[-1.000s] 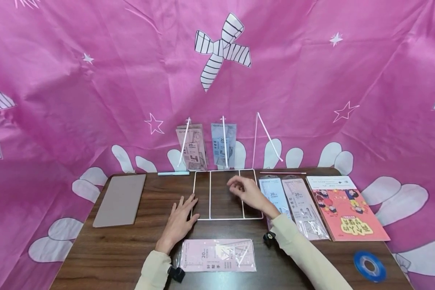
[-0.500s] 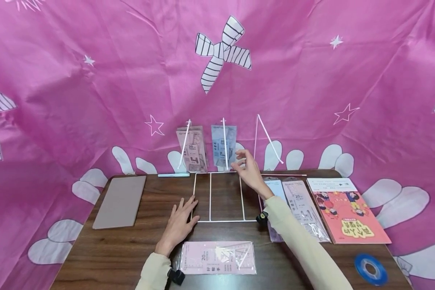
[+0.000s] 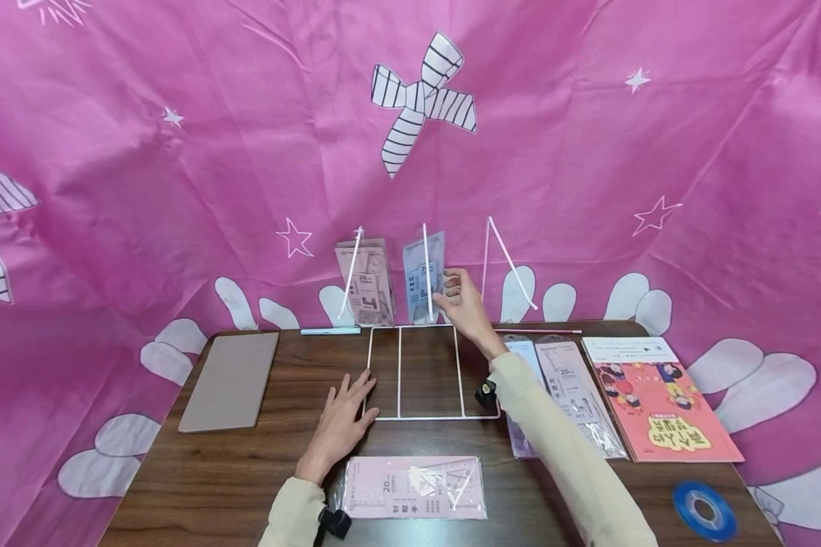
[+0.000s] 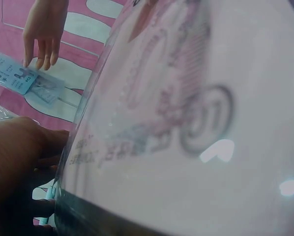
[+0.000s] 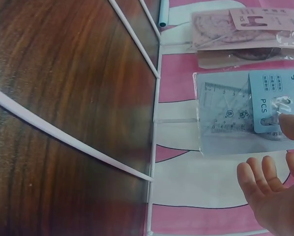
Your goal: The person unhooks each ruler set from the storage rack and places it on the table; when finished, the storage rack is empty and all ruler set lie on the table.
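In the head view, my right hand (image 3: 462, 304) is at the right edge of a blue ruler-set packet (image 3: 420, 281) hanging on the middle hook of a white wire rack (image 3: 400, 372). The right wrist view shows the thumb over the front of that packet, with the other fingers spread beside its edge. A clear ruler and set square show through the plastic. My left hand (image 3: 342, 419) rests flat on the table, fingertips at the rack's left base wire. A pink ruler-set packet (image 3: 413, 486) lies in front; it fills much of the left wrist view.
Pink ruler-set packets (image 3: 368, 281) hang on the left hook; the right hook (image 3: 513, 262) holds nothing. Right of the rack lie more packets (image 3: 575, 387), books (image 3: 664, 410) and blue tape (image 3: 705, 510). A grey notebook (image 3: 229, 382) and a light-blue pen (image 3: 331, 331) lie left.
My right hand has moved up and back from above the rack base to the hanging blue packet, which now hangs tilted and turned. My left hand has stayed in place.
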The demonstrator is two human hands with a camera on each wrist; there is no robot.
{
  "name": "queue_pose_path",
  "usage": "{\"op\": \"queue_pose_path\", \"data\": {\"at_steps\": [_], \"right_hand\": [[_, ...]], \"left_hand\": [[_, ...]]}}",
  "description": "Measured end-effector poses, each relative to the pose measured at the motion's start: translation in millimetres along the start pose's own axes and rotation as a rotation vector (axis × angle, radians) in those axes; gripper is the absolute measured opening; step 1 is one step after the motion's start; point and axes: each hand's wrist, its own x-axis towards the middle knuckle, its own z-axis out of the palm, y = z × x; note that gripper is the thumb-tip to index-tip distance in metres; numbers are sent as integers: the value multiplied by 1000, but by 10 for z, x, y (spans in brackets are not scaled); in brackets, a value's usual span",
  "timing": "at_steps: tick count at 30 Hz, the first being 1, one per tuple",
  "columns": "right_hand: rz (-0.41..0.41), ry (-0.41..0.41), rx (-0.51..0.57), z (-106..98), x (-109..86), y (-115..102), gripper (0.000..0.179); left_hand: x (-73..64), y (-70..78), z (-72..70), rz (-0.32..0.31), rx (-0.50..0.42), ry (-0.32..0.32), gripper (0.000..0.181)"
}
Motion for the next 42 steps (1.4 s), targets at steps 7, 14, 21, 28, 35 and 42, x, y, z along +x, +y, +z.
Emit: {"op": "queue_pose_path", "data": {"at_steps": [7,14,21,28,35,42], "right_hand": [[18,-23,-9,8,61,5,49],[-10,-31,1,23,73,12,33],[-84,-11,47,20,22,34,25],[-102,-1,97,-15,-92,63,21],[-116,-6,90,-67,-231,70,23],[-142,-14,111,-102,-402,-81,25]], "left_hand": [[4,1,10,-3,-1,3,54],[3,0,8,1,-4,2,55],[-4,1,7,7,0,6,54],[-6,-11,13,17,-4,17,54],[4,-27,19,9,-9,6,55],[11,-39,31,12,-12,3,55]]}}
